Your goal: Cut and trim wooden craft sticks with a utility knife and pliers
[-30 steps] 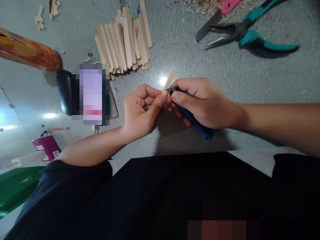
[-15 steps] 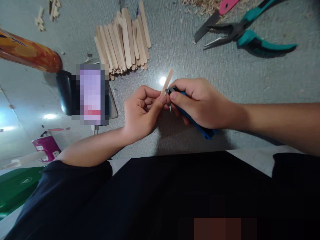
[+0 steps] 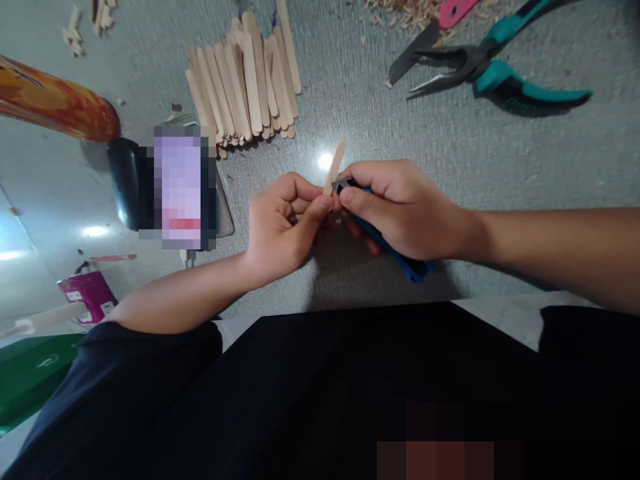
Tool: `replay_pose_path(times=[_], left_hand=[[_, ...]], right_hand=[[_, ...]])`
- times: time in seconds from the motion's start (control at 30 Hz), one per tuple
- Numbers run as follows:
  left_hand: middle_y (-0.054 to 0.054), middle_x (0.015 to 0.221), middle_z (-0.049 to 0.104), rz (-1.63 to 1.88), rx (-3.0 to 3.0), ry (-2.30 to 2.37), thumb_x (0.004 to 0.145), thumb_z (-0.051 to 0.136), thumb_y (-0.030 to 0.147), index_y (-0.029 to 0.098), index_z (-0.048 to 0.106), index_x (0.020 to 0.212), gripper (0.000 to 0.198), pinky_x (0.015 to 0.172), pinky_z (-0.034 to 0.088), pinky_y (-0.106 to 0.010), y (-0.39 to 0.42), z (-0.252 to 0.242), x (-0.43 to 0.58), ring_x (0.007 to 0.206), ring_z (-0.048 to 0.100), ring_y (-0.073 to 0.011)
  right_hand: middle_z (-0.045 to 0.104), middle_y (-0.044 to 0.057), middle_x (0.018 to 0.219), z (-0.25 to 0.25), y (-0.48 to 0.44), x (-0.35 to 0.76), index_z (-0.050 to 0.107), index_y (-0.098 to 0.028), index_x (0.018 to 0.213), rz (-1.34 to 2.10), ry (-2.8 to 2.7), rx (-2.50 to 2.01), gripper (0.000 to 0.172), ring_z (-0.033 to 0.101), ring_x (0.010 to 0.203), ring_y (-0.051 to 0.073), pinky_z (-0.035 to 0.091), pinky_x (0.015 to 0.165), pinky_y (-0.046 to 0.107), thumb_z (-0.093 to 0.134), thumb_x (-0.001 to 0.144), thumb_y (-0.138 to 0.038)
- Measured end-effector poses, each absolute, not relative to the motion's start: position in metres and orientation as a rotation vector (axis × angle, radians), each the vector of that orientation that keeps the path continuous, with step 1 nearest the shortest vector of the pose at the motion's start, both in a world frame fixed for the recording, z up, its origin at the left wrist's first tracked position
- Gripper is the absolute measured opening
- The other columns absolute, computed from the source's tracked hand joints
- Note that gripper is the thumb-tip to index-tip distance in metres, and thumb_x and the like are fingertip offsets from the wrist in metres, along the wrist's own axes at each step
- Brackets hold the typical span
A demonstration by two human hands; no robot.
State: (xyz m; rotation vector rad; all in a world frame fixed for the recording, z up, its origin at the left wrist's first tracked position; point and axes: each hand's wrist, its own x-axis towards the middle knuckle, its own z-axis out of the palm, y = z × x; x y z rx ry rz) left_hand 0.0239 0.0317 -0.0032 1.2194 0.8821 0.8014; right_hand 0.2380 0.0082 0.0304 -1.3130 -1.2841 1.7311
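Observation:
Between its thumb and fingers my left hand [image 3: 287, 223] pinches the lower end of a wooden stick [image 3: 337, 160], whose rounded tip points up and slightly right. My right hand [image 3: 405, 210] is wrapped round a blue cutter knife [image 3: 414, 272], its thumb near the front of the handle. The short metal blade [image 3: 342, 184] is at the stick, just above my left fingertips. Above and left of my hands, a row of wooden sticks [image 3: 250, 80] lies in an overlapping pile on the grey table [image 3: 350, 113].
Teal-handled pliers [image 3: 530, 93] and a pink-handled blade [image 3: 415, 52] lie at the upper right by wood shavings [image 3: 400, 12]. On the left are a blurred-out phone [image 3: 181, 183], a dark rounded object [image 3: 124, 183], an orange cylinder [image 3: 60, 103] and a purple item [image 3: 93, 293].
The stick has tilted slightly more upright between my hands. Both hands keep their hold, and the view has shifted a little.

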Motion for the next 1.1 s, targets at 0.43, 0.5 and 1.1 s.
replay_pose_path(times=[0.43, 0.5, 1.1], left_hand=[[0.004, 0.071, 0.078, 0.789, 1.157, 0.922, 0.106, 0.09, 0.058, 0.025, 0.066, 0.096, 0.042, 0.037, 0.041, -0.025, 0.034, -0.004, 0.025, 0.04, 0.062, -0.01], [0.003, 0.073, 0.079, 0.782, 1.153, 0.932, 0.106, 0.09, 0.059, 0.025, 0.067, 0.098, 0.041, 0.039, 0.044, -0.026, 0.033, -0.005, 0.025, 0.042, 0.064, -0.0109], [0.004, 0.064, 0.069, 0.795, 1.54, 0.981, 0.113, 0.084, 0.048, 0.025, 0.08, 0.111, 0.024, 0.051, 0.042, -0.028, 0.031, -0.004, 0.011, 0.049, 0.057, -0.0102]], right_hand=[[0.065, -0.005, 0.069, 0.028, 0.008, 0.237, 0.06, -0.025, 0.089, 1.731, -1.243, -1.257, 0.031, 0.06, 0.045, 0.01, 0.044, 0.041, 0.025, 0.054, 0.118, -0.019], [0.066, -0.005, 0.07, 0.028, 0.008, 0.238, 0.059, -0.026, 0.089, 1.704, -1.276, -1.288, 0.029, 0.061, 0.045, 0.011, 0.043, 0.042, 0.027, 0.055, 0.118, -0.019], [0.073, 0.0, 0.09, 0.079, 0.019, 0.267, 0.07, -0.028, 0.096, 1.179, -1.683, -1.386, 0.02, 0.064, 0.086, 0.02, 0.043, 0.072, 0.036, 0.075, 0.105, -0.01]])
